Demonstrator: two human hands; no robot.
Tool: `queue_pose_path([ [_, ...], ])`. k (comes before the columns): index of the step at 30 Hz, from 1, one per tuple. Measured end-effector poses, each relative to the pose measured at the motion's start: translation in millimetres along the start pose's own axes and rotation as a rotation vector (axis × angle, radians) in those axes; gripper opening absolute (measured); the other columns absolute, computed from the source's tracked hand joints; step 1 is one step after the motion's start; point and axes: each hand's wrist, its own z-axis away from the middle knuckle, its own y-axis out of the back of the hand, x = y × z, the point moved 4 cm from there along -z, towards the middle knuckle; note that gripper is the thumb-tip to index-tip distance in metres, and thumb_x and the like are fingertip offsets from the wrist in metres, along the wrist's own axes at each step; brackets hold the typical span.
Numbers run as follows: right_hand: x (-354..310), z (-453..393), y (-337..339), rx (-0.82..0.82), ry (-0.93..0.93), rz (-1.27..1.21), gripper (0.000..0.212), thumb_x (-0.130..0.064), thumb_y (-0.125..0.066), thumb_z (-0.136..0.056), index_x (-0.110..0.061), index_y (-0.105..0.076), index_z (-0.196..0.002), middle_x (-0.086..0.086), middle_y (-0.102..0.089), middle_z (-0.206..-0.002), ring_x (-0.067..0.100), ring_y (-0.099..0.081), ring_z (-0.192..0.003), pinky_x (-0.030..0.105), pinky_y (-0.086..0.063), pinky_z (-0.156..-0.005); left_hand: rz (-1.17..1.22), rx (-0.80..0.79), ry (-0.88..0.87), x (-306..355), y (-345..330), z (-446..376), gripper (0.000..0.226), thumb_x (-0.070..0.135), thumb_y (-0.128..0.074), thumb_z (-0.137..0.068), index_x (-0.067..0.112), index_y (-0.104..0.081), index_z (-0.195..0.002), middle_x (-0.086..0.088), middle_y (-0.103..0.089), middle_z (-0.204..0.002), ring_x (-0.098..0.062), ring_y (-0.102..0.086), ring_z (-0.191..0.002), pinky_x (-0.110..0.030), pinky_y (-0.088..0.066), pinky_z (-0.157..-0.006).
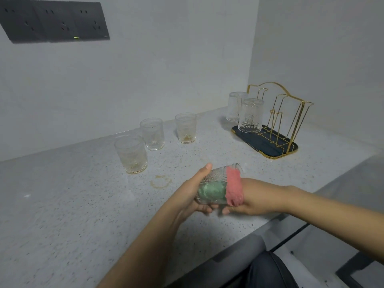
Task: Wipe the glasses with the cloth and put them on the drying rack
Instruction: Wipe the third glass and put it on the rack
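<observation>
My left hand (190,192) grips a patterned clear glass (216,179) held on its side above the counter. A cloth (233,188), pink outside and green where it shows through the glass, is pushed into its mouth by my right hand (253,199), whose fingers are hidden inside. Three upright glasses stand behind: one near left (131,154), one behind it (152,133), one further right (186,127). Two glasses (250,115) hang upside down on the gold wire drying rack (291,113) at the back right.
The rack stands in a dark tray with a gold rim (276,149). A brownish ring stain (161,181) marks the speckled counter (62,204). The counter's front edge runs diagonally at lower right. A dark socket panel (54,20) is on the wall.
</observation>
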Motion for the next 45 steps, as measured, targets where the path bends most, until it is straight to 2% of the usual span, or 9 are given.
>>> queue_pose_path([
  [3, 10.7, 5.1, 2.9, 0.095, -0.07, -0.211, 0.015, -0.03, -0.056, -0.09, -0.019, -0.063, -0.098, -0.006, -0.065, -0.092, 0.005, -0.06, -0.082, 0.021, -0.049, -0.077, -0.026, 0.008, -0.106, -2.4, -4.0, -4.8, 0.069, 0.071, -0.043, -0.088, 0.01, -0.064, -0.112, -0.018, -0.067, -0.088, -0.023, -0.064, -0.065, -0.029, -0.054, -0.051],
  [8, 12.8, 11.7, 12.6, 0.257, -0.282, -1.304, 0.03, -0.017, -0.055, -0.089, 0.001, -0.057, -0.114, 0.022, -0.07, -0.091, 0.026, -0.069, -0.089, 0.017, -0.054, -0.074, -0.166, 0.104, -0.457, -2.7, -6.3, -6.1, 0.036, 0.055, -0.066, -0.075, 0.042, -0.053, -0.106, 0.005, -0.069, -0.099, -0.019, -0.069, -0.08, -0.037, -0.058, -0.067],
  [12, 6.0, 12.5, 5.0, 0.103, -0.09, -0.684, 0.034, -0.021, -0.058, -0.089, -0.004, -0.056, -0.119, 0.011, -0.065, -0.113, 0.02, -0.062, -0.107, 0.036, -0.048, -0.098, -0.137, 0.11, -0.364, -5.0, -7.0, -11.1, 0.055, 0.065, -0.058, -0.075, 0.022, -0.055, -0.109, -0.005, -0.066, -0.085, -0.019, -0.063, -0.059, -0.031, -0.048, -0.049],
  [16, 11.2, 11.7, -1.9, 0.091, -0.025, -0.241, 0.028, -0.029, -0.056, -0.091, -0.015, -0.059, -0.115, -0.01, -0.061, -0.11, 0.006, -0.058, -0.1, 0.022, -0.047, -0.093, -0.108, 0.031, -0.201, -10.1, -5.7, -20.1, 0.088, 0.073, -0.05, -0.078, -0.004, -0.051, -0.12, -0.016, -0.064, -0.077, -0.023, -0.06, -0.057, -0.027, -0.046, -0.044],
  [20, 31.2, 12.7, 0.1, 0.185, -0.119, -0.284, 0.027, -0.03, -0.058, -0.089, -0.012, -0.061, -0.109, 0.002, -0.067, -0.104, 0.014, -0.062, -0.094, 0.031, -0.051, -0.087, -0.121, 0.06, -0.232, -4.9, -6.9, -27.7, 0.084, 0.073, -0.048, -0.08, 0.002, -0.051, -0.125, -0.021, -0.066, -0.092, -0.026, -0.065, -0.067, -0.031, -0.053, -0.053],
  [26, 53.4, 20.5, 12.7, 0.22, -0.164, -0.534, 0.023, -0.015, -0.061, -0.088, -0.006, -0.062, -0.109, -0.001, -0.067, -0.099, -0.006, -0.061, -0.084, 0.008, -0.045, -0.081, -0.119, 0.15, -0.291, 5.8, -23.6, -36.7, 0.043, 0.052, -0.055, -0.088, 0.02, -0.05, -0.116, -0.01, -0.065, -0.095, -0.021, -0.064, -0.066, -0.034, -0.054, -0.057],
  [30, 72.1, 22.8, 15.6, 0.214, -0.131, -0.521, 0.026, -0.015, -0.061, -0.088, -0.002, -0.062, -0.111, 0.009, -0.068, -0.105, 0.009, -0.063, -0.092, 0.011, -0.046, -0.083, -0.067, 0.232, -0.291, 5.6, -36.8, -47.7, 0.048, 0.048, -0.056, -0.088, 0.012, -0.05, -0.119, -0.009, -0.063, -0.096, -0.018, -0.064, -0.069, -0.03, -0.052, -0.052],
  [34, 87.4, 25.6, 15.8, 0.221, -0.08, -0.487, 0.025, -0.018, -0.062, -0.088, -0.005, -0.063, -0.109, -0.003, -0.064, -0.095, -0.016, -0.057, -0.077, -0.001, -0.04, -0.072, -0.07, 0.312, -0.307, 4.0, -43.6, -58.0, 0.062, 0.048, -0.055, -0.085, 0.004, -0.049, -0.128, -0.016, -0.06, -0.101, -0.018, -0.063, -0.068, -0.029, -0.051, -0.05],
  [45, 100.0, 27.4, 29.4, 0.214, -0.081, -0.625, 0.024, -0.021, -0.056, -0.091, -0.002, -0.062, -0.102, 0.005, -0.068, -0.088, 0.012, -0.062, -0.081, 0.013, -0.046, -0.071, 0.072, 0.253, -0.289, 10.0, -47.7, -76.6, 0.044, 0.036, -0.056, -0.082, 0.026, -0.049, -0.124, -0.012, -0.056, -0.111, -0.019, -0.062, -0.068, -0.032, -0.052, -0.052],
])
